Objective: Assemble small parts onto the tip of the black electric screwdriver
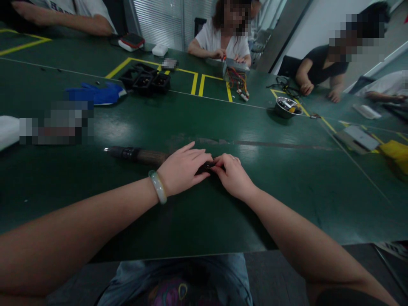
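A long, dark, stick-shaped thing (149,157) lies across the green table in front of me. Its left end is black and ribbed with a shiny metal tip, and its middle looks brownish; I cannot make out its exact kind. My left hand (185,166), with a pale bangle at the wrist, lies over its right part, thumb below and fingers above. At the right end, my right hand (231,174) pinches the dark tip between thumb and fingers. Both hands are close together, and they hide much of that end.
Beyond lie a blue glove (95,93), black trays (145,80) and a metal bowl (287,107) with small things inside. A yellow cloth-like thing (395,155) is at the right. Several people sit around the table; one handles a metal box (236,66) with coloured wires.
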Motion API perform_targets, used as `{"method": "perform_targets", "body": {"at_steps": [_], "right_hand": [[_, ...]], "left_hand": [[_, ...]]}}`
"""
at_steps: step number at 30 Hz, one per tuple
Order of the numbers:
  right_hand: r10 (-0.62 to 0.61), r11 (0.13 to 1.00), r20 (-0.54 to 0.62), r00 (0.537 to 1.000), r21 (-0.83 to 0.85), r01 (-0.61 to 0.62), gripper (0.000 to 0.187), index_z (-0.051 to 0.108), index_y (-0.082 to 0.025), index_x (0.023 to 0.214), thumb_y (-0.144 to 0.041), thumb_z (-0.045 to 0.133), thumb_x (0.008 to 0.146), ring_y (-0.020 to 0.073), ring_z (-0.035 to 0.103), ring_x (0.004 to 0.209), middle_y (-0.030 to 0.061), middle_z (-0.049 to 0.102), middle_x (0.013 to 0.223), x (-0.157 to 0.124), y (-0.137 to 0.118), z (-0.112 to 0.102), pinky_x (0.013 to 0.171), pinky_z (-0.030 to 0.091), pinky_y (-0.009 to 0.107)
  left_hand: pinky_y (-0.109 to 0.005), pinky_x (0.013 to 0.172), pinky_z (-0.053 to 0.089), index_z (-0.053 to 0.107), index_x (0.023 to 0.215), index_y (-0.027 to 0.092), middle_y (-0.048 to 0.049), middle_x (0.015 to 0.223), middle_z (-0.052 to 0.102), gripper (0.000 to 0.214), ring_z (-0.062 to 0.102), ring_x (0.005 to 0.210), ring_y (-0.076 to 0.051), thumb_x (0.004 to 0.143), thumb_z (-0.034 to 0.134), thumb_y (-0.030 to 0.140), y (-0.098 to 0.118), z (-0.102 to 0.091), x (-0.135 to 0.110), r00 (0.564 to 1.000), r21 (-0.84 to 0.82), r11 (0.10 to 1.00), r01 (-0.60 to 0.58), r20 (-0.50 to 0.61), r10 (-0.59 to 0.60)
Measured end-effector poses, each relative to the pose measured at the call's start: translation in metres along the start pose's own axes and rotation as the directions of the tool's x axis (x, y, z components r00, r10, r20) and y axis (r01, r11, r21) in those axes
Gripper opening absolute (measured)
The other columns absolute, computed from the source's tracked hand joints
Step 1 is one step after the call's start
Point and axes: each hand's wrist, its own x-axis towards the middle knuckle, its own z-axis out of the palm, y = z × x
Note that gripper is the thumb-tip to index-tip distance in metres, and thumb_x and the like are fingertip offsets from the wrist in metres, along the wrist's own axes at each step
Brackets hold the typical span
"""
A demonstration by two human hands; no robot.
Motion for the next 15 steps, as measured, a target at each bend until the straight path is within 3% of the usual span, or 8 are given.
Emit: {"method": "perform_targets", "body": {"at_steps": [3, 6, 8, 10, 13, 15], "right_hand": [[-0.013, 1.000, 0.002, 1.000, -0.019, 0.013, 0.007, 0.051, -0.021, 0.086, -0.020, 0.055, 0.091, 0.0205, 0.057, 0.095, 0.0035, 0.066, 0.097, 0.000, 0.001, -0.001, 0.088, 0.039, 0.040], [-0.026, 0.999, -0.018, 0.999, -0.018, 0.026, 0.007, 0.050, -0.021, 0.085, -0.019, 0.054, 0.091, 0.0206, 0.057, 0.098, 0.0036, 0.066, 0.100, 0.001, 0.009, -0.005, 0.089, 0.040, 0.040], [-0.011, 0.999, -0.049, 0.999, -0.033, 0.009, 0.010, 0.050, -0.021, 0.083, -0.021, 0.055, 0.091, 0.0205, 0.057, 0.097, 0.0035, 0.067, 0.100, 0.001, 0.020, -0.013, 0.089, 0.041, 0.040], [0.017, 0.996, -0.073, 0.997, -0.082, -0.023, 0.010, 0.050, -0.021, 0.082, -0.022, 0.055, 0.090, 0.0212, 0.057, 0.095, 0.0042, 0.067, 0.100, -0.003, 0.038, -0.028, 0.088, 0.042, 0.040], [0.084, 0.972, -0.100, 0.991, -0.211, -0.103, 0.007, 0.053, -0.021, 0.082, -0.023, 0.056, 0.088, 0.0235, 0.058, 0.096, 0.0075, 0.067, 0.100, -0.021, 0.076, -0.065, 0.087, 0.042, 0.041], [0.180, 0.926, -0.155, 0.971, -0.306, -0.220, 0.005, 0.055, -0.021, 0.083, -0.023, 0.057, 0.087, 0.0241, 0.058, 0.098, 0.0106, 0.067, 0.098, -0.042, 0.108, -0.097, 0.087, 0.042, 0.040]], "left_hand": [[-0.051, 0.118, 0.025, 0.062, 0.111, 0.019, -0.0051, 0.123, 0.066, 0.023, 0.052, 0.127, -0.023, 0.092, 0.054, 0.031, 0.007, -0.007, -0.002, 0.992, -0.025, 0.993, -0.116, -0.058, 0.114], [-0.039, 0.109, 0.040, 0.064, 0.108, 0.022, -0.0022, 0.120, 0.068, 0.020, 0.060, 0.116, -0.018, 0.095, 0.049, 0.027, 0.014, -0.010, -0.007, 0.950, -0.105, 0.944, -0.312, -0.034, 0.310], [-0.031, 0.093, 0.050, 0.064, 0.106, 0.022, -0.0018, 0.115, 0.070, 0.021, 0.065, 0.103, -0.015, 0.096, 0.047, 0.027, 0.017, -0.011, -0.010, 0.881, -0.176, 0.873, -0.455, 0.053, 0.470], [-0.028, 0.081, 0.052, 0.065, 0.105, 0.023, -0.0019, 0.108, 0.072, 0.021, 0.068, 0.093, -0.014, 0.096, 0.046, 0.028, 0.017, -0.010, -0.012, 0.824, -0.226, 0.824, -0.520, 0.120, 0.553], [-0.029, 0.076, 0.052, 0.066, 0.105, 0.023, -0.0024, 0.103, 0.073, 0.020, 0.068, 0.088, -0.014, 0.094, 0.049, 0.027, 0.016, -0.010, -0.012, 0.835, -0.236, 0.829, -0.507, 0.106, 0.540], [-0.029, 0.076, 0.051, 0.066, 0.104, 0.023, -0.0024, 0.100, 0.073, 0.019, 0.068, 0.086, -0.014, 0.093, 0.050, 0.027, 0.015, -0.009, -0.011, 0.841, -0.234, 0.832, -0.503, 0.087, 0.533]]}}
